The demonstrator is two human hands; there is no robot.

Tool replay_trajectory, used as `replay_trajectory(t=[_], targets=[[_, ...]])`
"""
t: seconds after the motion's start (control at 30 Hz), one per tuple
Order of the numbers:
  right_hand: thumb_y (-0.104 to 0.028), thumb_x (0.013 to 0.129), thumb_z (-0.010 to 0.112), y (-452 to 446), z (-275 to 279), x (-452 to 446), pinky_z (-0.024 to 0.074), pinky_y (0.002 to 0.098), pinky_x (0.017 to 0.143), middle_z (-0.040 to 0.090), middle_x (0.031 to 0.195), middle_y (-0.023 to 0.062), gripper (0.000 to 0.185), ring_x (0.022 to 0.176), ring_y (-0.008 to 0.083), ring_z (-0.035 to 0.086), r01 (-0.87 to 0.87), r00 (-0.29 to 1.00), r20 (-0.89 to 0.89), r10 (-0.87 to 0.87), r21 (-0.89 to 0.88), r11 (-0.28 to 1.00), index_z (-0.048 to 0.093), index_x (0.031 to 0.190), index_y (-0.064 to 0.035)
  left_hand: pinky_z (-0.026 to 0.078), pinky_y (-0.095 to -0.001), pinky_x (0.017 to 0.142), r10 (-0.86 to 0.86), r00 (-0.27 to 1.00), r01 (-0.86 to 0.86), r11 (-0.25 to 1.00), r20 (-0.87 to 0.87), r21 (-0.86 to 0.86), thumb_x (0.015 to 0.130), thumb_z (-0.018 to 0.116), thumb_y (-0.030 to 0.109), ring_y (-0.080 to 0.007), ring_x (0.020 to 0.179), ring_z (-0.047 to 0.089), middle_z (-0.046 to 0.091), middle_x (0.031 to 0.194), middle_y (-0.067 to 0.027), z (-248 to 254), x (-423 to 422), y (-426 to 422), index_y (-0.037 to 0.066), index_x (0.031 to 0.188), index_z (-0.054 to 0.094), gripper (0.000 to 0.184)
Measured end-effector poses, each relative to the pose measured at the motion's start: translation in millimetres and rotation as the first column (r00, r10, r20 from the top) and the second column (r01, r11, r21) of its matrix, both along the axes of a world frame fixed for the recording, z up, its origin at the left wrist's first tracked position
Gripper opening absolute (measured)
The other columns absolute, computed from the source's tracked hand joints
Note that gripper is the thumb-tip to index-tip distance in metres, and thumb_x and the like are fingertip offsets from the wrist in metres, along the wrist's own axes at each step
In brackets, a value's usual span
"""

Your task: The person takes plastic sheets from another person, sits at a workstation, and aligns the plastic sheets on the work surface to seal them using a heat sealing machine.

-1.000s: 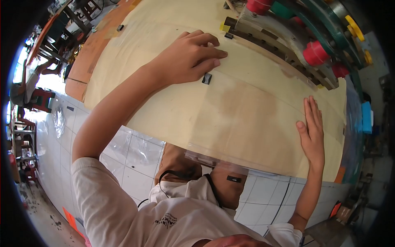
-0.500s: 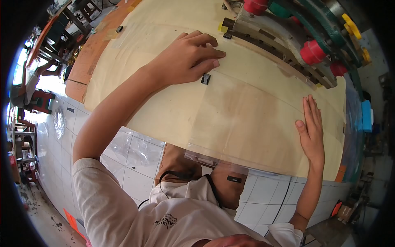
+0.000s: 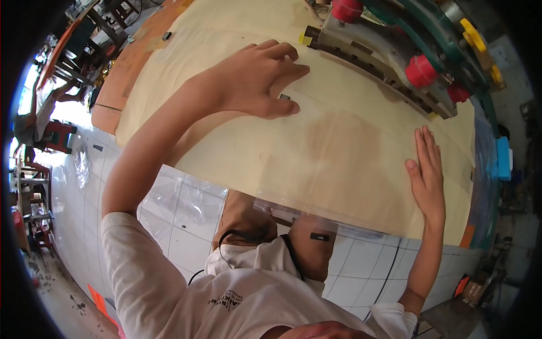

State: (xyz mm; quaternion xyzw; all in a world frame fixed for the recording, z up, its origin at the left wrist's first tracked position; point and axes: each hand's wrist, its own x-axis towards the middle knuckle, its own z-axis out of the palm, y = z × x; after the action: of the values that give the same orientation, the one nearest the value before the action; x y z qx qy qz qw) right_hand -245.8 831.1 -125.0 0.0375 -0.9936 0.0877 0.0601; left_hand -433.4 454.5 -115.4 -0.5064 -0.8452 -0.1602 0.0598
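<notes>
A large clear plastic sheet lies over the pale yellow table covering in front of me. My left hand is over the covering near the sheet's far left corner, its thumb spread from its bent fingers. In the gap beside the thumb shows a small dark block, partly hidden by the hand; I cannot tell whether the thumb touches it. My right hand rests flat near the sheet's right side, fingers stretched out and holding nothing.
Across the far right stands a green machine with red knobs, yellow wing knobs and a long dark bar close to the tabletop. Another small dark block sits at the table's left. Loose clear plastic hangs by the near edge.
My left thumb has moved down and away from the index finger, and the small dark block now shows above the thumb rather than below it. My right hand has stayed nearly still.
</notes>
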Motion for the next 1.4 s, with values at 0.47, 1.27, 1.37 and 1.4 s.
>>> replay_trajectory(t=[0.47,1.27,1.37,1.4], targets=[[-0.05,0.101,0.044,0,-3,1,0.0146,0.0511,0.121,0.03,0.159,0.0185,0.066,0.148,0.0359,0.026,0.002,1.0,-0.013,-0.002,-0.001,1.0,0.036,0.152,-0.0087,0.033,-0.0455,0.116,0.069,0.997,-0.058,0.956,0.028,-0.286,0.063,0.082,0.061,-0.038,0.143,0.031,0.034,0.153,-0.0227,12,16,-2,0.004,0.151,0.036,0.114],[-0.041,0.098,0.055,13,-5,4,0.0188,0.051,0.119,0.035,0.155,0.0214,0.063,0.144,0.0375,0.031,-0.011,0.994,-0.105,0.011,0.004,1.0,0.043,0.146,-0.0033,0.028,-0.0496,0.118,0.049,0.995,-0.023,0.963,0.09,-0.27,0.062,0.083,0.061,-0.0414,0.145,0.024,0.027,0.158,-0.0209,20,20,2,0.01,0.15,0.037,0.112],[-0.045,0.098,0.054,12,-5,4,0.0188,0.051,0.119,0.035,0.155,0.0213,0.065,0.145,0.0375,0.031,-0.022,0.994,-0.112,0.019,-0.022,1.0,0.043,0.146,-0.0036,0.028,-0.0477,0.118,0.083,0.992,-0.052,0.955,0.094,-0.292,0.062,0.08,0.067,-0.0398,0.144,0.027,0.029,0.157,-0.0208,21,19,3,0.011,0.149,0.038,0.112],[-0.045,0.098,0.054,12,-4,4,0.0188,0.051,0.119,0.035,0.155,0.0213,0.065,0.145,0.0375,0.031,-0.011,0.994,-0.113,0.008,-0.023,1.0,0.043,0.146,-0.0036,0.028,-0.0477,0.118,0.072,0.993,-0.042,0.955,0.093,-0.294,0.062,0.08,0.067,-0.0398,0.144,0.027,0.029,0.157,-0.0208,21,19,4,0.011,0.149,0.038,0.112]])
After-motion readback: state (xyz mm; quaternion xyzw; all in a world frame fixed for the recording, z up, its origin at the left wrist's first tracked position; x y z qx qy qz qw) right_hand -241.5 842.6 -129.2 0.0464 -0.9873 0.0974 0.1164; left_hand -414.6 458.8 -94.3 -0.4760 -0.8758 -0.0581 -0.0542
